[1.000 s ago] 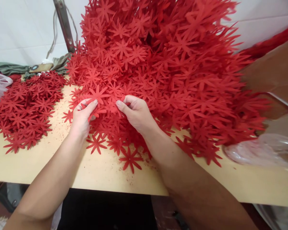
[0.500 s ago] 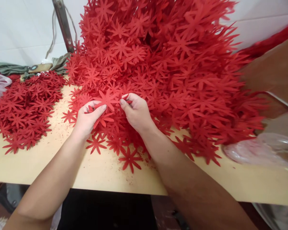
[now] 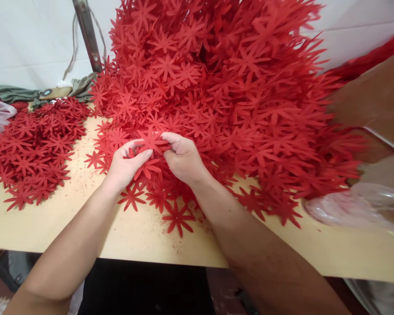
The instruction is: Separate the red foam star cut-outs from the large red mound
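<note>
Red flower-shaped cutouts (image 3: 151, 141) with long narrow petals are pinched between the thumb and fingers of my left hand (image 3: 126, 164). More than one seems to be in that grip, one above another. My right hand (image 3: 183, 158) is closed at the right edge of the same cutouts, its fingertips on a petal; part of its grip is hidden. Both hands are raised just over the front of a large heap of the same red cutouts (image 3: 216, 100). A single cutout (image 3: 178, 218) lies on the table in front of them.
To the left is a smaller pile of red cutouts (image 3: 36, 148) on the pale table (image 3: 134, 238). A metal bar (image 3: 88, 39) and a green cloth (image 3: 13, 93) are behind it. On the right are a clear plastic bag (image 3: 354, 205) and brown cardboard (image 3: 374, 96).
My left hand has shifted slightly right with its cutouts. My right hand has turned and moved a little left, closer to my left hand. The piles look the same.
</note>
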Available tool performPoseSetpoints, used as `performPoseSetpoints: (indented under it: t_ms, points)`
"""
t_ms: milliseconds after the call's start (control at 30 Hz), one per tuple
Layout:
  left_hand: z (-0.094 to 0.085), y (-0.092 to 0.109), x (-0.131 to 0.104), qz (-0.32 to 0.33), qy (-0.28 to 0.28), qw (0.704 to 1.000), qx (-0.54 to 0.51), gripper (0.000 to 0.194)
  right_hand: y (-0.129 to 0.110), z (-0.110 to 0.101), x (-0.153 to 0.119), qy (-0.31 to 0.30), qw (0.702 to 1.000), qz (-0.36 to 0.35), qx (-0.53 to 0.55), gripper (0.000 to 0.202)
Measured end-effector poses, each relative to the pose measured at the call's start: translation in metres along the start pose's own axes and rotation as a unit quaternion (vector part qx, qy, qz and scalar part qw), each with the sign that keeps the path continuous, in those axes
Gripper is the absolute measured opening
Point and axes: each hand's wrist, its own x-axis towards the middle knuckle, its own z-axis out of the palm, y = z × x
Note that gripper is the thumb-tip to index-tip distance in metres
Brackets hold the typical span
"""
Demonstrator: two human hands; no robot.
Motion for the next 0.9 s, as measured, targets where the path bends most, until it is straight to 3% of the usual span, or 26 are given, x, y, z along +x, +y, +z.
performPoseSetpoints:
  t_ms: [167,300,433,533,633,767,900]
  points:
    - [0.003,-0.008,-0.001,0.02,0.002,0.999,0.043,0.026,0.005,0.008,-0.004,-0.006,0.999,0.007,0.044,0.053]
    - [0.001,-0.007,0.002,0.044,0.049,0.997,0.029,0.024,0.011,0.005,-0.004,-0.003,1.0,-0.021,-0.005,0.042]
    - [-0.007,-0.001,0.008,0.067,0.118,0.991,0.006,0.032,0.012,-0.015,0.003,0.109,0.986,-0.067,-0.107,0.028]
    - [-0.009,-0.001,0.008,0.08,0.111,0.988,0.068,0.026,0.001,-0.023,0.005,0.177,0.953,-0.127,-0.21,0.024]
    - [-0.005,-0.005,0.004,0.088,0.032,0.983,0.16,0.014,-0.01,-0.016,0.001,0.121,0.958,-0.13,-0.226,0.022]
    - [-0.002,-0.01,-0.001,0.103,-0.014,0.963,0.249,0.007,-0.008,0.0,-0.003,0.007,0.983,-0.039,-0.179,0.018]
    - [-0.003,-0.014,0.0,0.134,-0.022,0.95,0.28,0.014,-0.001,0.002,-0.003,0.016,0.992,0.0,-0.125,0.014]
